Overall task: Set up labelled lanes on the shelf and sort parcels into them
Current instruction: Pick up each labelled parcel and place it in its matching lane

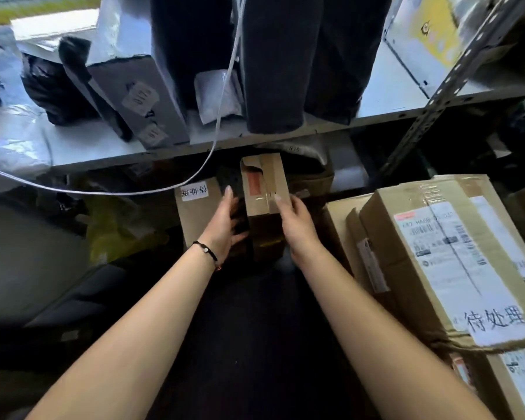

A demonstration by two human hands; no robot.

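We hold the small box upright in the lower bay, just under the edge of the shelf. Our left hand lies flat with straight fingers against its left side, while our right hand grips the right edge with the thumb on the front, probably to steer it into the gap. That gap lies just right of a labelled box and left of the big box bearing what looks like the same handwritten label, so we judge this its lane. Every box is closed — the small one's top flap is torn, yet its contents are hidden — and dark parcels stand on the shelf above.
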